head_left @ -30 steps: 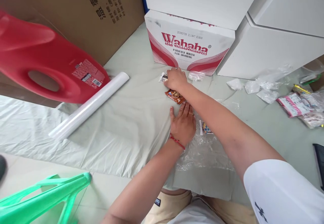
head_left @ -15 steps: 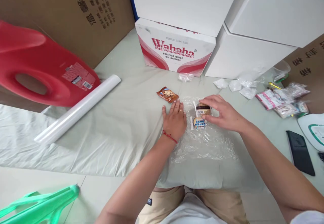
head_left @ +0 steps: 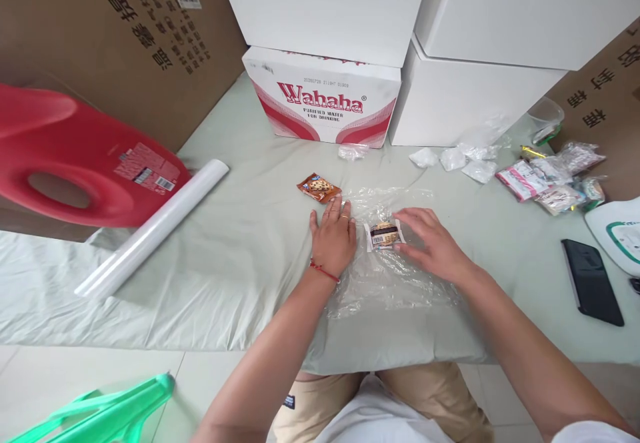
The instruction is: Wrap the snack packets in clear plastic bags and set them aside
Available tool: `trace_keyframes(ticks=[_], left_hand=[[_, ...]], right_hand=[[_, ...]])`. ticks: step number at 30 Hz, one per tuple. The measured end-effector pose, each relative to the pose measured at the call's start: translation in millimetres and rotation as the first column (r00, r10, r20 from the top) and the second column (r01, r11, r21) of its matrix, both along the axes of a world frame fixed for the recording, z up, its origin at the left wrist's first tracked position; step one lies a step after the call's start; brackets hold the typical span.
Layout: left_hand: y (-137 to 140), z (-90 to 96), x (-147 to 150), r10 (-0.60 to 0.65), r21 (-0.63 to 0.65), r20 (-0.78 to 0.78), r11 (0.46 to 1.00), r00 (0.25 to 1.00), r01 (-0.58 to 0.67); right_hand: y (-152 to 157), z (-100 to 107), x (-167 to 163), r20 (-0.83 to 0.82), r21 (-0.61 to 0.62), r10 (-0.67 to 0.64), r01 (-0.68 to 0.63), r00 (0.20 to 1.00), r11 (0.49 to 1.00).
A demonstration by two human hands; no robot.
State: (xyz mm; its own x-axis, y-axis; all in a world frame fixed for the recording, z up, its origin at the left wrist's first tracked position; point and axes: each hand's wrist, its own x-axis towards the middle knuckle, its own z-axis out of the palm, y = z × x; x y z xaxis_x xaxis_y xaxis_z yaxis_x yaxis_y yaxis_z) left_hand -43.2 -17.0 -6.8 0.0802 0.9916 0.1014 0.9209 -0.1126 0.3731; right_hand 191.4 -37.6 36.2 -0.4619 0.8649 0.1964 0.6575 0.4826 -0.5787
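A small wrapped biscuit packet [head_left: 384, 235] with a dark band and barcode lies on a sheet of clear plastic film [head_left: 400, 289]. It appears to cover another biscuit packet, of which little shows. My right hand [head_left: 433, 243] is at its right end, thumb and fingers apart on either side of the wrapper's edge; contact is hard to tell. Flat on the left edge of the film rests my left hand [head_left: 333, 236], fingers stretched out. Just beyond those fingertips lies a brown cookie packet [head_left: 319, 188].
A white roll [head_left: 155, 229] and a red jug [head_left: 90, 163] stand left. At the back are a Wahaha box [head_left: 323, 99] and white boxes [head_left: 465, 99]. Crumpled clear wrappers [head_left: 453, 159], several snack packets [head_left: 555, 176], a black phone [head_left: 593, 283] and a white device [head_left: 617, 233] lie right.
My right hand has moved the dark-banded biscuit packet down onto the blue-lettered one, which is now mostly covered. The left hand stays flat on the film. The whole view has shifted slightly.
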Motion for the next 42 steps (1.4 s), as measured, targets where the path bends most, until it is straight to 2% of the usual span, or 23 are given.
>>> trace_keyframes(ticks=[2,6,8,12,14,17,20,22,23,25,27,29,31,34,37,40,42], left_hand=[[-2,0.4,-2,0.015,0.024,0.043,1.000,0.999,-0.016],[-3,-2.9,-5,0.021,0.111,0.127,0.993,0.992,-0.035],[-1,-5.9,-8,0.010,0.161,0.170,0.986,0.985,-0.038],[2,-7.8,-16,-0.016,0.287,0.266,0.956,0.964,-0.064],[2,-4.1,-20,-0.044,0.346,0.298,0.936,0.953,-0.065],[-1,5.9,-26,-0.157,0.390,0.289,0.920,0.944,0.034],[-2,12.0,-27,-0.268,0.338,0.239,0.924,0.933,0.179],[-1,9.3,-27,-0.266,0.265,0.210,0.942,0.941,0.207],[1,5.9,-27,-0.217,0.224,0.206,0.960,0.954,0.169],[5,-2.7,-28,-0.035,0.146,0.225,0.989,0.974,0.002],[9,-10.5,-29,0.151,0.105,0.268,0.977,0.952,-0.184],[12,-14.8,-31,0.239,0.106,0.305,0.953,0.922,-0.282],[14,-15.8,-33,0.259,0.121,0.323,0.943,0.910,-0.311],[14,-15.8,-33,0.248,0.122,0.331,0.945,0.911,-0.302],[14,-17.1,-30,0.259,0.106,0.319,0.946,0.912,-0.305],[15,-16.8,-31,0.278,0.059,0.323,0.948,0.905,-0.313],[16,-14.9,-34,0.276,0.029,0.350,0.952,0.895,-0.305]], right_hand=[[-23,9,7,-0.008,0.003,0.026,-0.026,1.000,1.000],[-71,10,20,0.080,-0.108,0.214,-0.205,0.974,0.973],[-90,1,26,0.126,-0.104,0.184,-0.172,0.975,0.980],[-106,-21,31,0.142,0.057,0.006,-0.014,0.990,0.998],[-102,-23,31,0.115,0.108,-0.035,0.023,0.993,0.994],[-81,-8,27,0.044,0.117,-0.075,0.069,0.996,0.991],[-48,17,22,-0.026,0.024,-0.093,0.094,0.995,0.995],[-25,30,19,-0.055,-0.074,-0.103,0.098,0.993,0.992],[-13,35,17,-0.063,-0.118,-0.116,0.108,0.991,0.987],[10,37,13,-0.073,-0.186,-0.152,0.137,0.986,0.973],[31,32,10,-0.070,-0.240,-0.204,0.182,0.976,0.954],[50,24,7,-0.054,-0.291,-0.261,0.235,0.964,0.928],[63,20,5,-0.027,-0.308,-0.306,0.284,0.952,0.908],[63,32,8,-0.018,-0.185,-0.290,0.282,0.957,0.941],[40,52,17,0.003,-0.029,-0.158,0.158,0.988,0.987],[18,54,24,0.082,-0.038,-0.037,0.040,0.996,0.998],[15,41,26,0.111,-0.099,-0.066,0.077,0.992,0.992]])
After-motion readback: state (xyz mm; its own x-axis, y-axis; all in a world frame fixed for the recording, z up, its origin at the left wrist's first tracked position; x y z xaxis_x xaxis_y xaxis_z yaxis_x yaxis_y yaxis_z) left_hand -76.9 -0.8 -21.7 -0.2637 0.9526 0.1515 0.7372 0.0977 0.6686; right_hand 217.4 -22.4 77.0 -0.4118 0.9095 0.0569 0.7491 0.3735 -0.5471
